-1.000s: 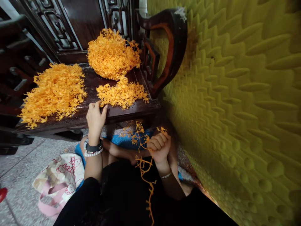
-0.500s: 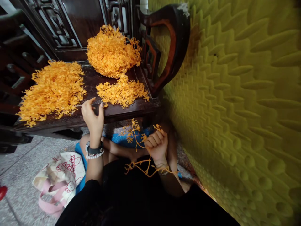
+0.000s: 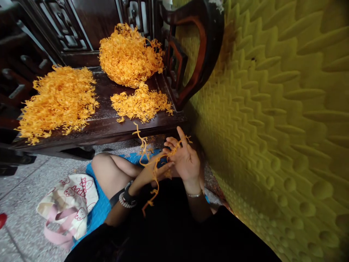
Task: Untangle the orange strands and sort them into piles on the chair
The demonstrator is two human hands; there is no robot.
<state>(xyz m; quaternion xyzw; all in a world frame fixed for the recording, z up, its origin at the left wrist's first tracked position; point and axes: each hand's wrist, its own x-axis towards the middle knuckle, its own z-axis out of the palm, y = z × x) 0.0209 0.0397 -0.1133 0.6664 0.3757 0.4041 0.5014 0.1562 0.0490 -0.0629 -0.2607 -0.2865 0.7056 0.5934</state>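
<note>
My left hand (image 3: pixel 156 168), wearing a dark watch and a beaded bracelet, reaches across to my right hand in front of my lap. A thin orange branched sprig (image 3: pixel 155 174) hangs across the left fingers, which seem to pinch it; part of the grip is hidden. Palm up and fingers spread, my right hand (image 3: pixel 188 162) lies under one branch of the sprig. Beyond the hands, on a dark wooden bench (image 3: pixel 106 127), are a small heap of orange pieces (image 3: pixel 141 103), a tall rounded heap (image 3: pixel 129 56) and a wide heap (image 3: pixel 60 100).
A carved dark armrest (image 3: pixel 203 54) rises at the bench's right end, beside a yellow-green textured wall (image 3: pixel 272 127). On the floor at left lies a cream cloth bag (image 3: pixel 71 198) with pink handles, next to a blue mat (image 3: pixel 95 214) under my legs.
My left hand has drawn back from the bench edge to my right hand and the sprig. My right fist has opened, and the sprig has shifted left across both hands.
</note>
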